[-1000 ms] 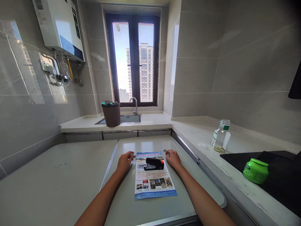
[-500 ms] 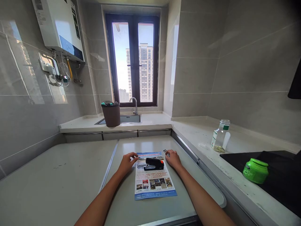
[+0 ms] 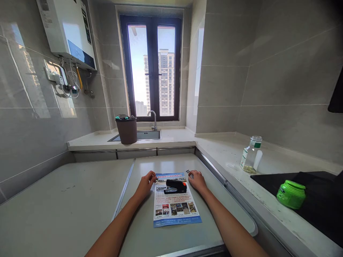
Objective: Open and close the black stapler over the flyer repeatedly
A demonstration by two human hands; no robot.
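Observation:
A black stapler [image 3: 175, 186] with a red spot at its right end lies across a printed flyer [image 3: 177, 220] on the pale table. A silvery metal part juts from its left side. My left hand [image 3: 145, 184] is at the flyer's upper left edge, thumb and fingertips pinched together on a small dark bit I cannot make out. Beyond the flyer's upper right edge my right hand [image 3: 197, 180] rests on the table, fingers loosely bent and apart. Beside its fingertips lie small dark strips [image 3: 188, 171], perhaps staples. Neither hand touches the stapler.
A brown bin [image 3: 127, 131] stands at the sink [image 3: 149, 135] under the window. On the right counter are a glass jar [image 3: 251, 155] and a green jar [image 3: 291, 195], the latter at the black hob [image 3: 321, 210]. A metal-edged seam [image 3: 124, 187] crosses the table.
My left hand has shifted slightly left and its fingers have drawn closer together. My right hand, the stapler and the flyer have not visibly moved.

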